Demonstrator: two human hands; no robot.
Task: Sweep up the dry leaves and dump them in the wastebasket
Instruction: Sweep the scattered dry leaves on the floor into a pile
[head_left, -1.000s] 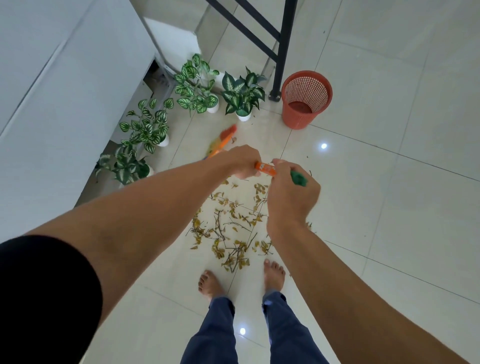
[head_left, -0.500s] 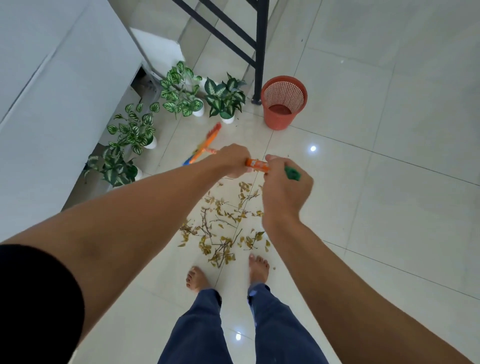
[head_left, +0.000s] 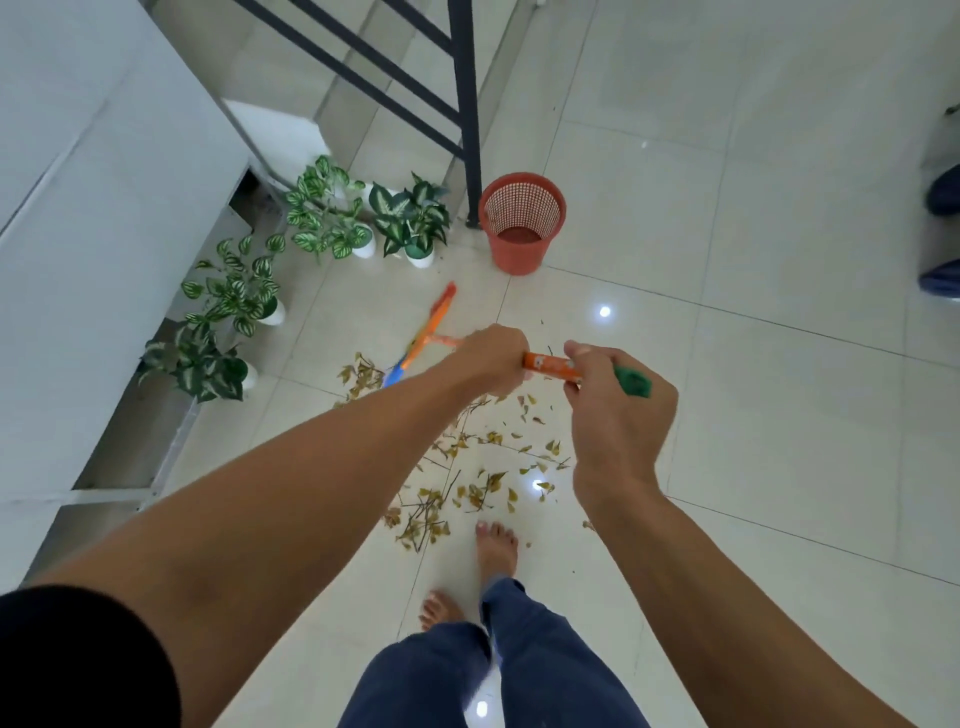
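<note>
Now the right hand (head_left: 618, 415) has its fingers (head_left: 592, 356) curled tight round the top of the broom handle (head_left: 550, 366), just short of the green end cap (head_left: 634, 382). The left hand (head_left: 493, 358) is clamped on the same handle a little further down. Beyond the hands, the broom head (head_left: 421, 340) shows as a blur. A second ago it hung out toward the potted plants (head_left: 332, 218); it has since swung in, and its lower end now touches the far-left fringe of the dry leaves (head_left: 467, 467). The person has stepped as well, and the right foot (head_left: 496, 545) now stands at the near edge of the scatter. The leaves lie strewn on the tiles, not heaped. The wastebasket (head_left: 522, 223) stands well apart beyond them, beside the railing post (head_left: 470, 104). I'd say the first real stroke is only starting.
</note>
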